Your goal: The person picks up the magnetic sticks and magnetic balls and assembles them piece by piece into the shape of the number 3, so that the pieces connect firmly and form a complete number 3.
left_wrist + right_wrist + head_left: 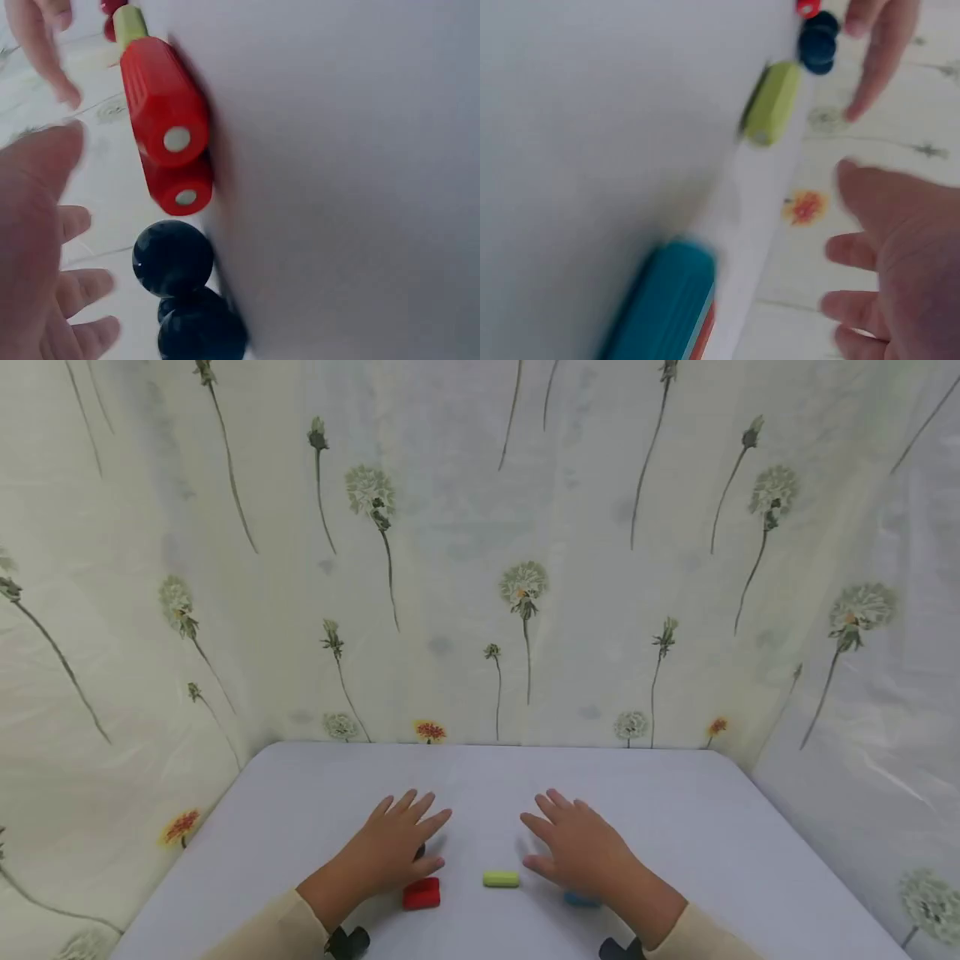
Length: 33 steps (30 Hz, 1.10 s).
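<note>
My left hand (390, 850) is held over the white table with fingers spread, gripping nothing. Just below its thumb lie two red faceted rods (166, 105) with pale round dots on their ends. Several dark, shiny balls (172, 259) lie beside them, mostly hidden by the hand in the head view. A short yellow-green rod (501, 879) lies between the hands. My right hand (581, 847) is likewise spread and holds nothing. Under it is a blue rod (664, 304), partly covered in the head view, with an orange-red piece (703, 330) showing along its side.
Dark red balls (111, 16) show past the yellow-green rod in the left wrist view. The white table (480, 785) ends at a back edge against a curtain (450, 568) printed with dandelions, which also runs along both sides. Dark devices sit at both wrists.
</note>
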Available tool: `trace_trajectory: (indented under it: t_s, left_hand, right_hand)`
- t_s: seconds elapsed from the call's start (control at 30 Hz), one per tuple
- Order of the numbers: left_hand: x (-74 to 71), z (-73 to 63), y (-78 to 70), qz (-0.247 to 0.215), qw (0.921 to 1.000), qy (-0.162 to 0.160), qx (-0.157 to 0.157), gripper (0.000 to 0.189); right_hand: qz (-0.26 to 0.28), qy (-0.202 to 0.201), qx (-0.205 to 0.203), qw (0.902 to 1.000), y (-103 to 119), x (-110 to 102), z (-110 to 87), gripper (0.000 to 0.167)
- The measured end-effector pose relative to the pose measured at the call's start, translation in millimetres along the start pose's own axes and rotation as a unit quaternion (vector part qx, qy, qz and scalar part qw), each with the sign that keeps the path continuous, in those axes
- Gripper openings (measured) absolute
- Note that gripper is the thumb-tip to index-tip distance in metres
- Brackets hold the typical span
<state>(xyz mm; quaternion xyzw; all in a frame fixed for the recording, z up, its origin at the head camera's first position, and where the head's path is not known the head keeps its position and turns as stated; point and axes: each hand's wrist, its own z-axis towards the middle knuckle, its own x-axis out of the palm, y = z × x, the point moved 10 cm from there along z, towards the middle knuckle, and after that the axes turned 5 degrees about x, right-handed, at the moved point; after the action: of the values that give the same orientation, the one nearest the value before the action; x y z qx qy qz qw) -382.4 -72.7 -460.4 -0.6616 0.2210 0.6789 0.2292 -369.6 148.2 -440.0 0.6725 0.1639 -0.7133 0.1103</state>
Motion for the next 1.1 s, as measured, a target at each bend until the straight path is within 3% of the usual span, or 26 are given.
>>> trace_trajectory:
  t_s: [0.23, 0.57, 0.77, 0.87, 1.1]
  left_hand:
    - [9.1, -6.4, 15.5, -0.1, 0.9932, -0.007, -0.058, 0.064]
    - [17.0, -13.3, 37.2, -0.233, 0.963, -0.042, -0.13, 0.073]
    - [16.1, -25.4, 57.2, -0.272, 0.9434, -0.076, -0.174, 0.076]
    - [19.1, -28.7, 63.3, -0.292, 0.9361, -0.089, -0.174, 0.069]
    - [34.5, -34.1, 70.9, -0.379, 0.908, -0.08, -0.16, 0.048]
  right_hand:
    - [0.139, 0.031, -0.003, 0.9898, 23, 1, -1.5, 0.039]
    - [0.259, 0.049, 0.001, 0.9648, 39, 19, 9.7, 0.031]
    - [0.293, 0.038, 0.015, 0.9553, 37, 25, 7.4, 0.029]
    - [0.308, 0.045, 0.024, 0.9499, 35, 30, 7.2, 0.027]
    - [0.333, 0.058, 0.043, 0.9401, 31, 44, 12.0, 0.018]
